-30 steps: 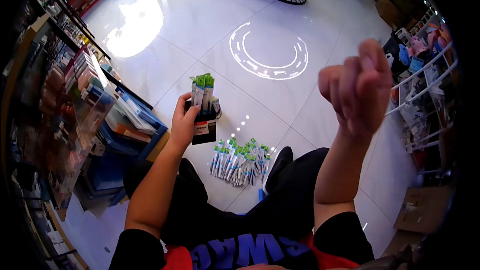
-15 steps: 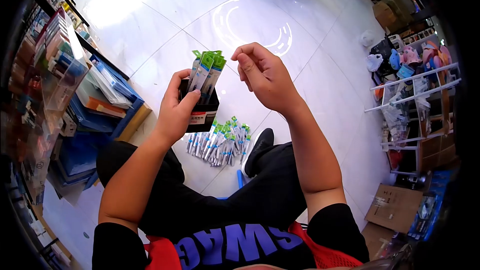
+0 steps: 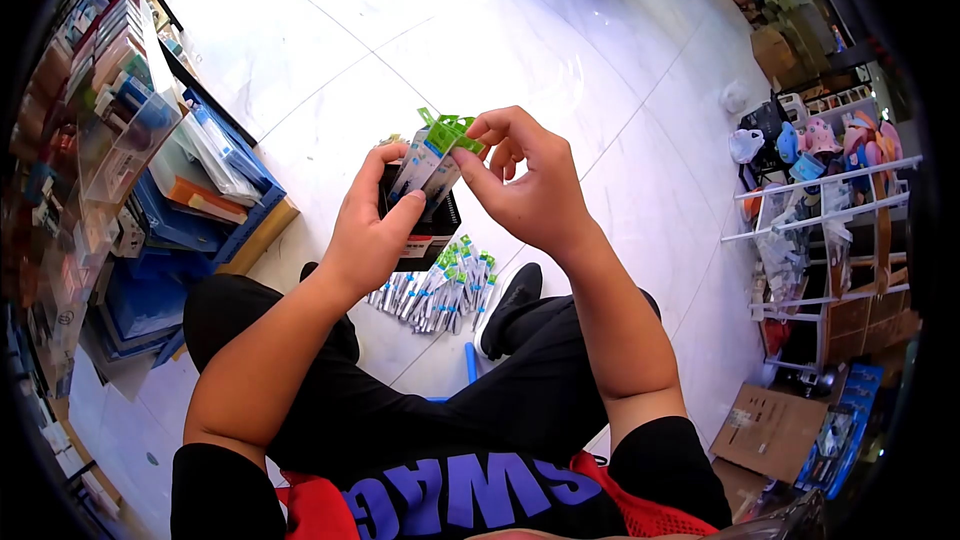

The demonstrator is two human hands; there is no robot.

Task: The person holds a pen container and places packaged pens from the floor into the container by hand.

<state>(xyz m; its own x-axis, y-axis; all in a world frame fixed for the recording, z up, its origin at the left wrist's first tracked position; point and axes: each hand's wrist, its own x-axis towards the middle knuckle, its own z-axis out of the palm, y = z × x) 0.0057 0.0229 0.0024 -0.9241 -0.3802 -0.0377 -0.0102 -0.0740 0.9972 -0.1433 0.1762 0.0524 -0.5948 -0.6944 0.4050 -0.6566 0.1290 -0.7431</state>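
Head view, the only one: left hand point(image 3: 378, 225) wrapped round a black box point(image 3: 438, 227), thumb lying against the green-topped packets point(image 3: 424, 156) that stand, leaning, in it. Right hand point(image 3: 535, 182) narrow, thumb and forefinger pinching at the packets' green ends; how many are caught, cannot tell. Box held up over the floor point(image 3: 600, 70), above and partly hiding a pile of similar packets point(image 3: 440, 290) between the feet. Step in hand, by my reading: handling packets at the box mouth. Next move calls for a steady box and a light, separating pinch.
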